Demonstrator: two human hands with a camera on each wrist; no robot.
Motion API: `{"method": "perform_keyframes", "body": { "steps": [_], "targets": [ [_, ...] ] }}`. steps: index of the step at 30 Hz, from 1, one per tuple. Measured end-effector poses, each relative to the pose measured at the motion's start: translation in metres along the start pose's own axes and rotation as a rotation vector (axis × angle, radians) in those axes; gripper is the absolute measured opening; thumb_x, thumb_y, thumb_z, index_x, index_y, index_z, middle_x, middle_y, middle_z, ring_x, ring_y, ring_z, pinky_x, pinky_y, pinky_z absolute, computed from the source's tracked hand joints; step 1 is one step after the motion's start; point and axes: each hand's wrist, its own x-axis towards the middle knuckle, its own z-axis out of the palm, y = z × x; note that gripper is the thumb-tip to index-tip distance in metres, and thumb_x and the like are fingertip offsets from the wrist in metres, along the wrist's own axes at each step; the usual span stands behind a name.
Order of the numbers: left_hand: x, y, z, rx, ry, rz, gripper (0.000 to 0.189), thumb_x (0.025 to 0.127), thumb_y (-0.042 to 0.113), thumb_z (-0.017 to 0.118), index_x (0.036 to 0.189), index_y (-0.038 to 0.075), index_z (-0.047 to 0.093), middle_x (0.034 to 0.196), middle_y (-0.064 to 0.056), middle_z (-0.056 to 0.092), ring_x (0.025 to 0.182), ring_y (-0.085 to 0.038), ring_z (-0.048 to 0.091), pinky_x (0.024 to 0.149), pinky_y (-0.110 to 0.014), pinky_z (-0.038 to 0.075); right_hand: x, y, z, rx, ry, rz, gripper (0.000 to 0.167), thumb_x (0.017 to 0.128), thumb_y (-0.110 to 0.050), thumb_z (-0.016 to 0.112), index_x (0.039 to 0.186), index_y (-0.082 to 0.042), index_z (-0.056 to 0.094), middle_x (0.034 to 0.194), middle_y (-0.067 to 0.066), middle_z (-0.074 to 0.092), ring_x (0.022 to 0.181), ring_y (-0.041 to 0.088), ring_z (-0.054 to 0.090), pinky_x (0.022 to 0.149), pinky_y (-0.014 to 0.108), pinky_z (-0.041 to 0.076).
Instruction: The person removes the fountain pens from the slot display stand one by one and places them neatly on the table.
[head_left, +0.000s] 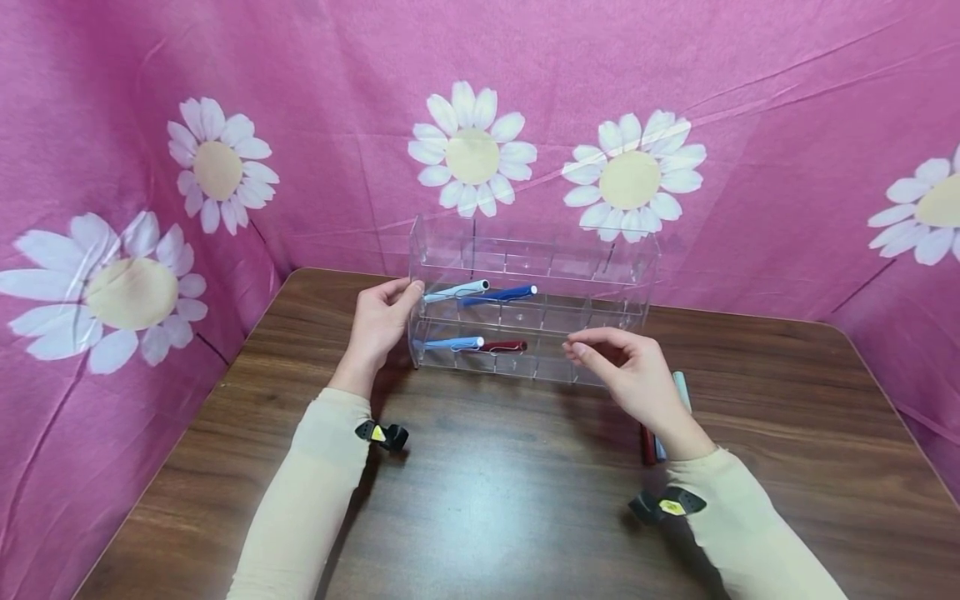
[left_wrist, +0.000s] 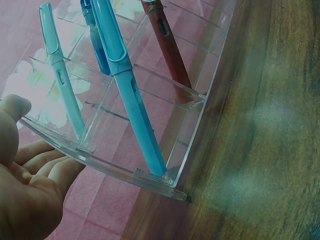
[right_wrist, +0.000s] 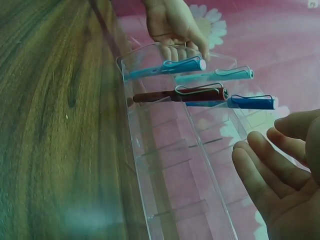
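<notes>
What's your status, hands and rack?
Left hand grips side of clear rack; right hand empty. Four pens racked. Right hand partly hides loose pens, head view.

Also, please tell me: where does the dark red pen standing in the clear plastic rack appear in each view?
Head: the dark red pen is just below centre, in the lower row of the clear plastic rack.
Left wrist: top, right of centre.
Right wrist: slightly above centre.
Shared landmark: the light blue pen beside it.

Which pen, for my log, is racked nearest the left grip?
The pale aqua pen, middle tier, leftmost; the light blue pen sits lower, the dark blue pen and maroon pen farther right.
</notes>
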Motion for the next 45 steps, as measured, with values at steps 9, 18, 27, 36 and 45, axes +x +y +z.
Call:
{"method": "perform_keyframes", "body": {
  "steps": [9, 18, 27, 36, 45],
  "targets": [
    [-0.001, 0.001, -0.001, 0.002, -0.014, -0.007, 0.045, 0.104, 0.023, 0.070, 0.138, -0.007, 0.068, 0.119, -0.029, 0.076, 0.086, -0.004, 0.067, 0.077, -0.013, 0.055, 0.001, -0.002, 0.008, -0.052, -0.040, 0.054, 0.019, 0.102, -0.007, 0.073, 0.120, -0.005, 0.079, 0.116, 0.016, 0.081, 0.097, 0.004, 0.077, 0.080, 0.019, 0.062],
    [0.000, 0.000, 0.000, 0.000, -0.006, 0.005, 0.044, 0.104, 0.022, 0.070, 0.137, -0.008, 0.069, 0.112, -0.025, 0.078, 0.084, -0.005, 0.067, 0.075, -0.014, 0.055, 0.005, -0.003, 0.025, -0.034, -0.056, 0.062, 0.025, 0.101, -0.011, 0.077, 0.125, -0.007, 0.079, 0.121, 0.012, 0.081, 0.104, 0.002, 0.076, 0.085, 0.018, 0.061],
    [0.001, -0.001, -0.001, 0.002, -0.002, 0.011, 0.045, 0.104, 0.022, 0.070, 0.138, -0.008, 0.068, 0.108, -0.019, 0.080, 0.084, -0.003, 0.067, 0.076, -0.014, 0.055, 0.012, -0.001, 0.043, -0.052, -0.042, 0.077, 0.029, 0.102, -0.013, 0.076, 0.130, -0.008, 0.078, 0.126, 0.010, 0.080, 0.106, -0.002, 0.073, 0.086, 0.015, 0.059],
    [0.000, 0.000, 0.001, -0.011, -0.006, 0.009, 0.044, 0.104, 0.021, 0.071, 0.137, -0.007, 0.069, 0.111, -0.022, 0.079, 0.085, -0.004, 0.069, 0.075, -0.015, 0.056, 0.016, -0.002, 0.055, -0.073, -0.026, 0.081, 0.028, 0.101, -0.013, 0.077, 0.128, -0.010, 0.080, 0.125, 0.007, 0.081, 0.112, 0.012, 0.074, 0.087, 0.015, 0.059],
    [0.001, -0.001, -0.001, -0.006, -0.007, 0.010, 0.045, 0.104, 0.021, 0.071, 0.138, -0.008, 0.068, 0.111, -0.020, 0.079, 0.084, -0.003, 0.067, 0.076, -0.014, 0.055, 0.018, -0.001, 0.061, -0.126, -0.011, 0.107, 0.025, 0.102, -0.015, 0.077, 0.126, -0.012, 0.081, 0.125, 0.009, 0.081, 0.114, 0.021, 0.074, 0.084, 0.015, 0.057]
  ]
}}
